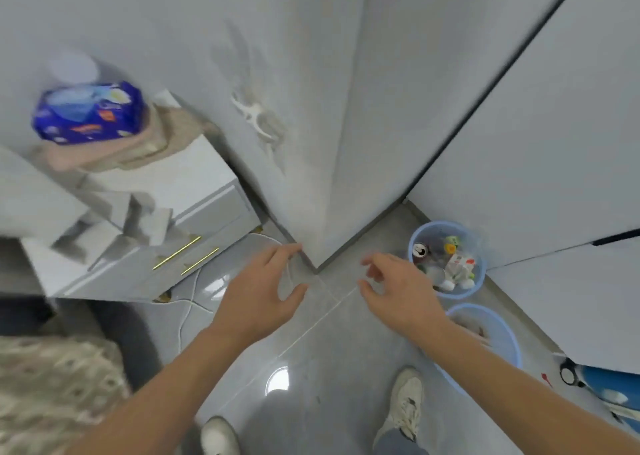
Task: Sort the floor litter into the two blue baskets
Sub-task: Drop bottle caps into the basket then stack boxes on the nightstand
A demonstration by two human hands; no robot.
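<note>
Head view. Far basket [476, 283], 3 o'clock: holds a can, cartons, bottles. Near basket [512, 347], 4 o'clock: contents mostly hidden. Left hand [258, 292] and right hand [398, 288]: fingers apart, empty. Floor [311, 385]: no litter visible; sorting seemingly complete.

- The right forearm [491, 361] covers much of the nearer blue basket [498, 319]; its contents cannot be told.
- The blue packet [90, 115] on the cabinet [194, 191] is motion-blurred, its print unreadable.
- Litter in the farther blue basket [420, 234] is too small to identify fully.
</note>
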